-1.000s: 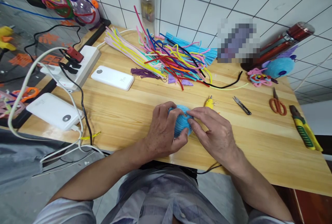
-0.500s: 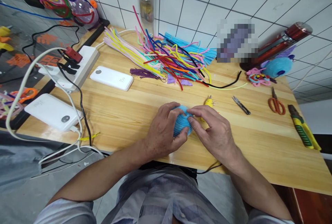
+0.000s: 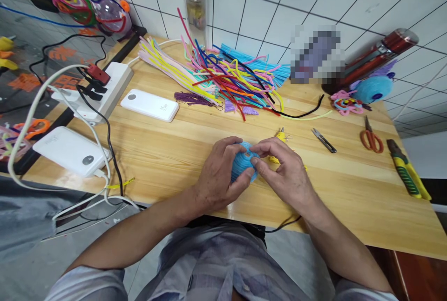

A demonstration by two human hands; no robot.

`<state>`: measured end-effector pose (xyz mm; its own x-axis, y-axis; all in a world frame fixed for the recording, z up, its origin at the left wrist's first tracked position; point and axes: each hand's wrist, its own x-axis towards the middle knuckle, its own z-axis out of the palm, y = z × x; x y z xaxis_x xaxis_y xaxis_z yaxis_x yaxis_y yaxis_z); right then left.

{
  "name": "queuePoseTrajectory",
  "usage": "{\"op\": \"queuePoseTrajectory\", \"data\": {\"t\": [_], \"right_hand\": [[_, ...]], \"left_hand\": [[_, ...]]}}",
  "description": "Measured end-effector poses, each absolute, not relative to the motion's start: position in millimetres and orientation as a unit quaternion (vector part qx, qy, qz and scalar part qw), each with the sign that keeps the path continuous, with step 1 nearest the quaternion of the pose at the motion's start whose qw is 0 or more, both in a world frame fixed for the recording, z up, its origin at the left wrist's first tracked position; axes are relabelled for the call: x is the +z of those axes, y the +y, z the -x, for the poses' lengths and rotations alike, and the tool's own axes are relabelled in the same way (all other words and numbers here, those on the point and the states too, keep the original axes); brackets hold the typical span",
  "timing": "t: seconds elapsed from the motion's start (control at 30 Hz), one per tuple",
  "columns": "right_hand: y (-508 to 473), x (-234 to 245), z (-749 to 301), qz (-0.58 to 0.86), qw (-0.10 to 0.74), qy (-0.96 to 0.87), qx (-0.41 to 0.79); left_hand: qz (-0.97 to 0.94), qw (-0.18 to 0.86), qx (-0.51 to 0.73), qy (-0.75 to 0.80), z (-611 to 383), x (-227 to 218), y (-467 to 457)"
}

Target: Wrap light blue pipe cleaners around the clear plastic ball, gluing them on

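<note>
A light blue ball of wound pipe cleaner [image 3: 240, 165] rests at the near middle of the wooden table [image 3: 349, 189]. My left hand [image 3: 218, 175] is cupped around its left side, thumb below and fingers curled over the top. My right hand [image 3: 284, 173] pinches the ball's right edge with thumb and forefinger. A small yellow tool [image 3: 279, 137] lies just behind my right hand, partly hidden by it.
A heap of coloured pipe cleaners [image 3: 226, 75] lies at the back. Two white power banks [image 3: 150, 104] [image 3: 70, 150], a power strip [image 3: 104, 88] and cables fill the left. Thread snips [image 3: 324, 140], orange scissors [image 3: 370, 137] and yellow-green pliers [image 3: 407, 175] lie right.
Both hands have stayed on the blue ball. The fingers have shifted slightly around it, the right hand pressing in closer.
</note>
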<state>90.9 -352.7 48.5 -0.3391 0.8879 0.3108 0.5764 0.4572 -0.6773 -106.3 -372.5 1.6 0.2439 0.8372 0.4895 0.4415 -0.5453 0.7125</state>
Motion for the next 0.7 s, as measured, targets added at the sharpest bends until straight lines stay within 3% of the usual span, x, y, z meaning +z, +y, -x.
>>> {"op": "queuePoseTrajectory", "data": {"t": [0.3,0.7], "right_hand": [[-356.7,46.2,-85.6,0.461,0.348,-0.785,0.222],[-361.3,53.5,-90.9,0.408,0.317,-0.837,0.181]], "left_hand": [[-0.674,0.312,0.488,0.459,102.9,8.3,-369.3],[-0.687,0.285,0.481,0.464,102.6,10.9,-372.3]]}}
